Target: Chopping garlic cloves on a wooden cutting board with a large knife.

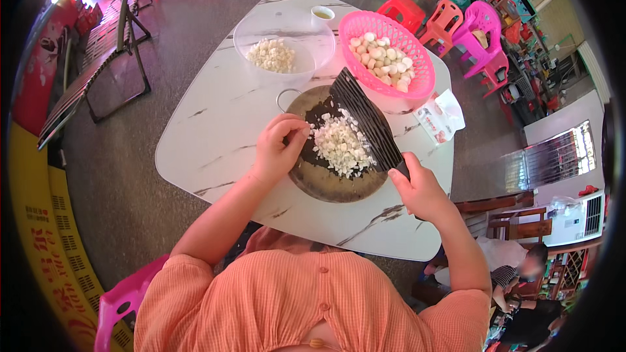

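My right hand (423,188) grips the black handle of a cleaver (364,120) whose broad dark blade has ridges. The blade is tilted along the right side of a heap of chopped white food (342,144). That heap lies on a round wooden chopping board (337,190) with a dark wet patch and a metal ring handle (283,99). At the heap's left edge is my left hand (279,146), thumb and fingertips pressed together; small white bits show by the fingertips, and whether any is pinched between them is unclear.
Behind the board stand a clear plastic bowl (239,49) of diced white pieces (271,55), a small cup (323,13) with yellowish liquid, and a pink basket (425,63) of pale round pieces, possibly peeled water chestnuts. A printed packet (437,117) lies at the marbled table's (195,151) right edge. People sit lower right.
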Tool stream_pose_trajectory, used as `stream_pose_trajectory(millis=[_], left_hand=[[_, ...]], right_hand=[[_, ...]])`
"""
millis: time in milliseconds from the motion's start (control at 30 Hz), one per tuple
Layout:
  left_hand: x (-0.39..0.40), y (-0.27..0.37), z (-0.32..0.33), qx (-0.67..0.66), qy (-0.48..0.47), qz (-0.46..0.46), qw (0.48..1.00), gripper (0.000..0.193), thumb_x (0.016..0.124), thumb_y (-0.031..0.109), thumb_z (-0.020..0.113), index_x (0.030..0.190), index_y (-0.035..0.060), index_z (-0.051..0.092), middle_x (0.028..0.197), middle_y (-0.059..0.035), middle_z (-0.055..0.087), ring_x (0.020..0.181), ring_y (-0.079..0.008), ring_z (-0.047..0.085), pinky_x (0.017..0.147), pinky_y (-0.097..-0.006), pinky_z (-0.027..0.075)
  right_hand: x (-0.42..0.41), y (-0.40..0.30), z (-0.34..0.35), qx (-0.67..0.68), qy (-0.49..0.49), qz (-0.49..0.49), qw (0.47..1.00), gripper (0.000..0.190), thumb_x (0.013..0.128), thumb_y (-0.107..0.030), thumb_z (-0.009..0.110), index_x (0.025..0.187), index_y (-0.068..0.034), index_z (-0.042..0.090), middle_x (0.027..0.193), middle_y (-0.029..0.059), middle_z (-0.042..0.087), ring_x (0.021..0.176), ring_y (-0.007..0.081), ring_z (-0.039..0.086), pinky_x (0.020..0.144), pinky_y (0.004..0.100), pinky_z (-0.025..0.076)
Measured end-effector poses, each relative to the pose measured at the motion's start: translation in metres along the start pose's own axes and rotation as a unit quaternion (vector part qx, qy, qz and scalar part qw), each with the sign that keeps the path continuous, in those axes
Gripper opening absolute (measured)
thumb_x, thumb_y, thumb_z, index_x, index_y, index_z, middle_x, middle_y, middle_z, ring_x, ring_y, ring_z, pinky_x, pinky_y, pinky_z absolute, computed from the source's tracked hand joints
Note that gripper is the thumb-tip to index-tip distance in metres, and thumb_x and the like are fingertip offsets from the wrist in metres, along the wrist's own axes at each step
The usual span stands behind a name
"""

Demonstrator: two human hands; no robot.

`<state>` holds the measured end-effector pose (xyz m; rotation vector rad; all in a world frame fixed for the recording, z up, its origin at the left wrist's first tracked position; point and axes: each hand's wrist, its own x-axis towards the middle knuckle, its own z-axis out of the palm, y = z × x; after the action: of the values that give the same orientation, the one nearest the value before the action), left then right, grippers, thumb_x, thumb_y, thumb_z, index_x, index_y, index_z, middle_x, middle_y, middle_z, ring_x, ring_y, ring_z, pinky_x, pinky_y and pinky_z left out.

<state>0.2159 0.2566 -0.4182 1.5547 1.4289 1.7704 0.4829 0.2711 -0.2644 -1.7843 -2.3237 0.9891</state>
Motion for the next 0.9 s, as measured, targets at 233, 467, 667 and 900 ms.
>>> stream_pose_trajectory(millis=[233, 467, 667, 900], left_hand=[[0.003, -0.002, 0.001, -0.013, -0.001, -0.009, 1.000, 0.006, 0.091, 0.004, 0.070, 0.095, 0.0003, 0.069, 0.101, -0.0071, 0.067, 0.080, -0.0130, 0.060, 0.072, -0.0260, 0.051], [0.003, 0.004, -0.001, -0.012, 0.006, -0.023, 1.000, 0.006, 0.092, 0.003, 0.070, 0.096, -0.0004, 0.068, 0.100, -0.0069, 0.066, 0.083, -0.0129, 0.061, 0.074, -0.0255, 0.051], [0.004, -0.007, -0.003, -0.055, 0.033, 0.001, 0.998, 0.007, 0.093, 0.002, 0.069, 0.098, -0.0024, 0.067, 0.104, -0.0074, 0.065, 0.086, -0.0123, 0.061, 0.076, -0.0253, 0.052], [0.005, -0.007, -0.003, -0.080, 0.084, 0.004, 0.993, 0.006, 0.090, 0.003, 0.071, 0.095, -0.0007, 0.069, 0.097, -0.0078, 0.067, 0.076, -0.0130, 0.061, 0.070, -0.0264, 0.051]], right_hand=[[0.007, 0.015, 0.015, -0.027, -0.002, -0.040, 0.999, 0.038, 0.101, -0.025, 0.055, 0.124, 0.002, 0.044, 0.082, 0.0279, 0.065, 0.076, 0.0445, 0.066, 0.068, 0.0475, 0.050], [-0.008, -0.010, 0.001, 0.017, -0.017, 0.000, 1.000, 0.037, 0.101, -0.026, 0.054, 0.124, 0.001, 0.044, 0.082, 0.0295, 0.065, 0.077, 0.0469, 0.065, 0.069, 0.0490, 0.050], [0.002, 0.003, 0.018, -0.040, -0.032, -0.039, 0.998, 0.038, 0.101, -0.025, 0.054, 0.126, 0.001, 0.042, 0.081, 0.0284, 0.065, 0.076, 0.0461, 0.065, 0.068, 0.0505, 0.049], [-0.007, -0.009, 0.012, -0.018, -0.014, -0.057, 0.998, 0.036, 0.100, -0.024, 0.054, 0.122, 0.002, 0.042, 0.078, 0.0296, 0.064, 0.076, 0.0478, 0.064, 0.068, 0.0520, 0.048]])
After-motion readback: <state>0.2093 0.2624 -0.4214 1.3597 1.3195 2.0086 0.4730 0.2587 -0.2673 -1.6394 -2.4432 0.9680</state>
